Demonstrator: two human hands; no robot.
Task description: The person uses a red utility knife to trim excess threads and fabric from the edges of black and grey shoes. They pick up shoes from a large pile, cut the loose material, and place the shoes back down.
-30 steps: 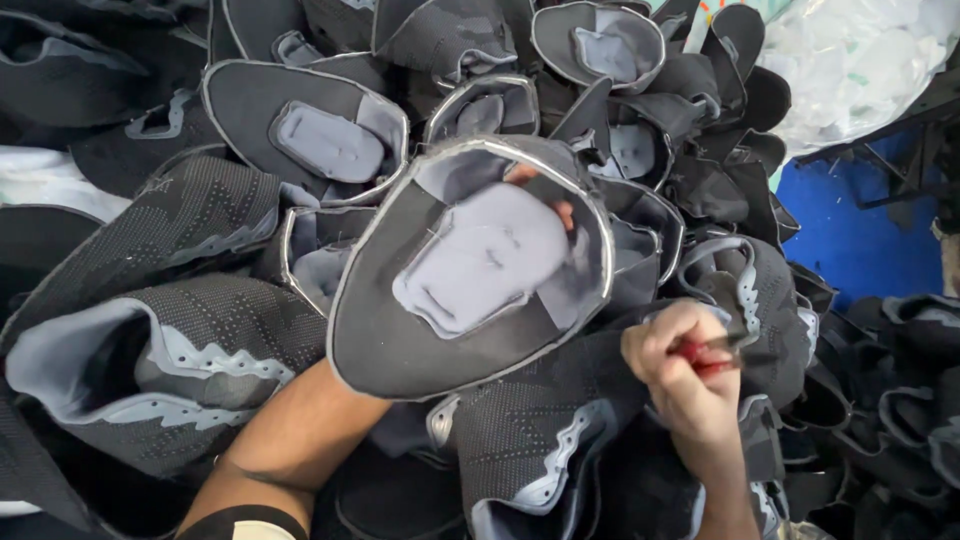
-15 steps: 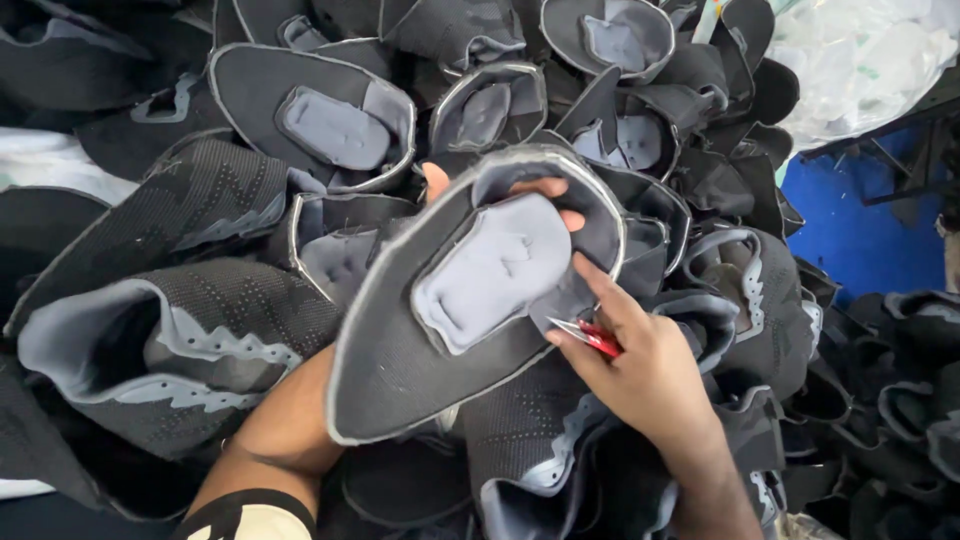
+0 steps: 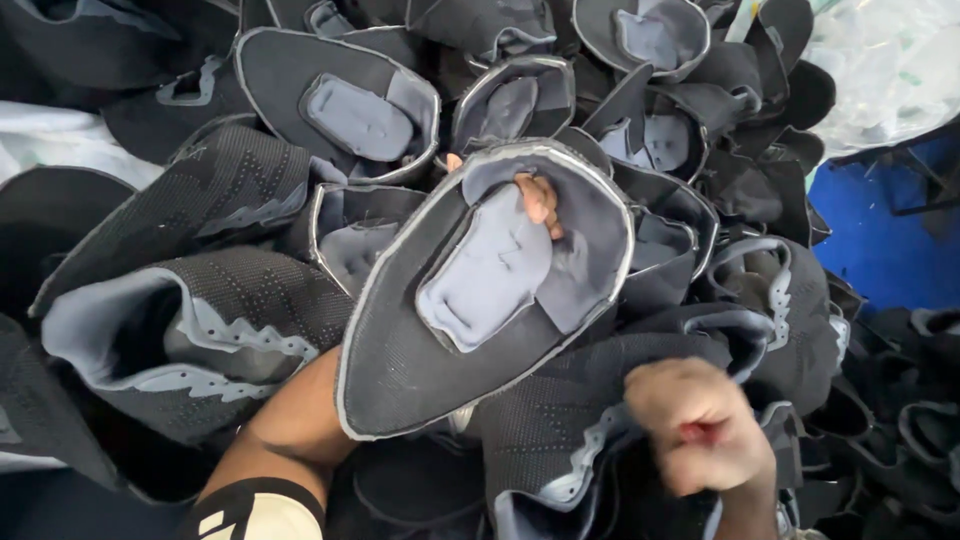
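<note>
Right now your left hand [image 3: 535, 200] is pushed up inside a black knitted shoe upper with a pale grey lining and a grey padded tongue [image 3: 470, 300]. Only your fingers [image 3: 540, 195] show, curled over the top of the tongue from behind, while your forearm runs up beneath the piece. That hold props the upper open and turns its inner face toward you, so the lining and the grey-bound edge can be looked over. It sits raised above the middle of the heap, its pointed toe end aimed down toward your arm.

Your right hand [image 3: 700, 425] is lower and to the right, well apart from the upper, closed into a fist around a small red tool [image 3: 692, 433]. Little of the tool shows and the hand is blurred, so you cannot tell what kind it is.

All around lies a pile of matching black and grey shoe uppers [image 3: 330, 100], many with their open sides up. A blue surface [image 3: 880, 240] shows at the right edge, with clear plastic bags [image 3: 890, 60] above it.
</note>
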